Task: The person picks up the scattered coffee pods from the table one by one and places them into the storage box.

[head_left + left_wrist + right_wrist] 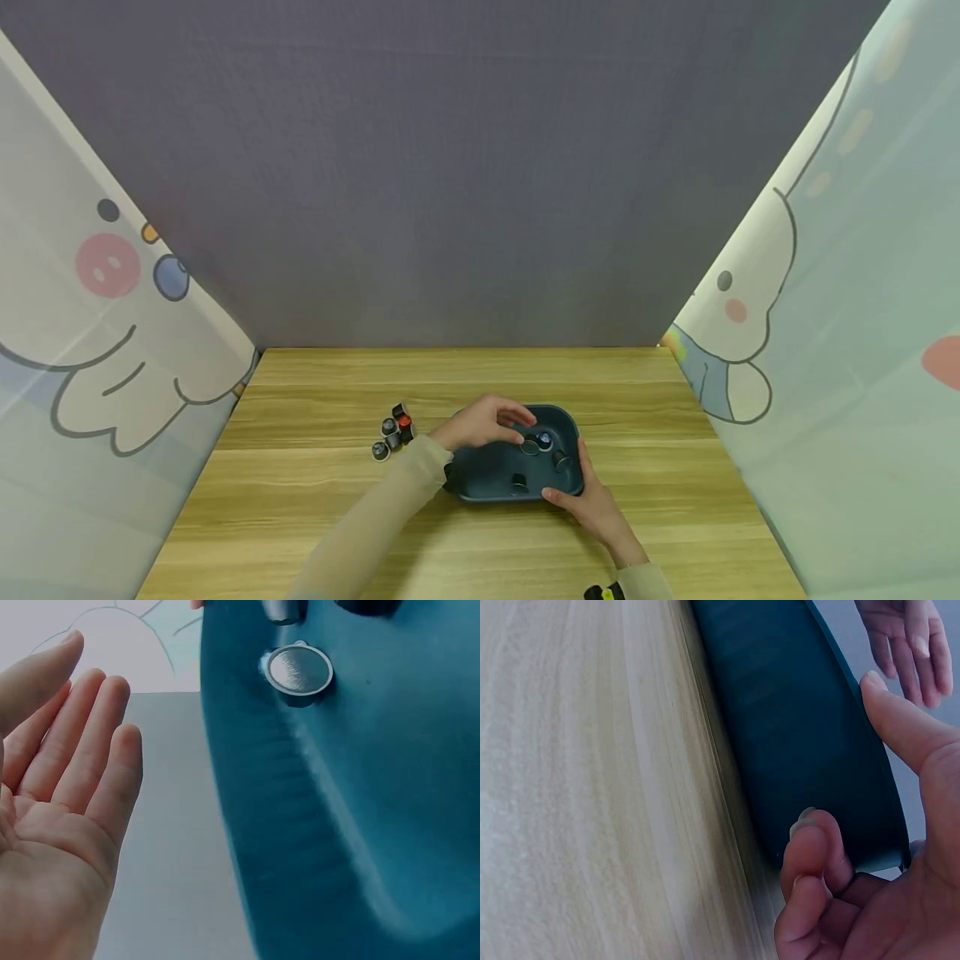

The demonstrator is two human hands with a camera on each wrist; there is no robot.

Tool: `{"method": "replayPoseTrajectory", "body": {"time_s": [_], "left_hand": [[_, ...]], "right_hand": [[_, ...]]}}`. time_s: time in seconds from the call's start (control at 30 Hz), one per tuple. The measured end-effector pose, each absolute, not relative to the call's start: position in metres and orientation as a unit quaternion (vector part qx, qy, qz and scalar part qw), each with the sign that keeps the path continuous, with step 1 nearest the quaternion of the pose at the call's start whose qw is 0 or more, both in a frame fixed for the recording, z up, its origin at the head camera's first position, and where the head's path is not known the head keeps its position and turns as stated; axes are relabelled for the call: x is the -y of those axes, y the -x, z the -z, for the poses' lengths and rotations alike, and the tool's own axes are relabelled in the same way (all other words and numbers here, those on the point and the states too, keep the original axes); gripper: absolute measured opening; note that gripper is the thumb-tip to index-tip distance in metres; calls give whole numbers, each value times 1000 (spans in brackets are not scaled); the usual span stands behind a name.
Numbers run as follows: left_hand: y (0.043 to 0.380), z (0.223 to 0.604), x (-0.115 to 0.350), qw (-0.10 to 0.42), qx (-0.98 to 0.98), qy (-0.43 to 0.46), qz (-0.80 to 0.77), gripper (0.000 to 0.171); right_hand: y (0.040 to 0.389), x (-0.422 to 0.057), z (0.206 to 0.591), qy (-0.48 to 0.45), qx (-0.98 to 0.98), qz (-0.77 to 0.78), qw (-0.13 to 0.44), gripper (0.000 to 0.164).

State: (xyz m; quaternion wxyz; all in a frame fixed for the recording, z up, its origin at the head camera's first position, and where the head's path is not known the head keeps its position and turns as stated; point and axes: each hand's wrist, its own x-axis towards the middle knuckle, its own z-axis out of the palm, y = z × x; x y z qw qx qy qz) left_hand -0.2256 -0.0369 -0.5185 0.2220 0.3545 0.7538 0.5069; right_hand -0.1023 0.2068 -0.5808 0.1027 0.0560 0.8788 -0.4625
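A dark teal tray [483, 468] rests on the table with several dark coffee capsules inside. One of them, a capsule with a silver foil lid [300, 670], lies near the wall in the left wrist view. Over the tray hovers my left hand [487, 421], its fingers loosely bent and nothing in them; its bare palm [56, 832] shows in the left wrist view. My right hand [598, 504] grips the tray's near right corner. In the right wrist view the thumb [900, 724] lies at the rim, while curled fingers [810, 855] bear on the outer wall.
Left of the tray, several more capsules [381, 451] are grouped on the wooden table [315, 483], among them one with a red top [406, 422]. A grey partition [457, 183] stands behind, and cartoon-printed curtains [847, 350] flank both sides.
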Motion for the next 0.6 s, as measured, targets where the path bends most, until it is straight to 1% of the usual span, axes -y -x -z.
{"method": "replayPoseTrajectory", "body": {"time_s": [0.3,0.47,0.6], "left_hand": [[220,512,60,204,-753,-332,-531,35],[214,508,75,172,-767,-319,-529,32],[210,507,91,159,-771,-306,-536,31]], "right_hand": [[102,-206,580,-55,-880,460,99,118],[103,-206,581,-60,-880,460,100,119],[103,-206,582,-64,-875,469,101,119]]}}
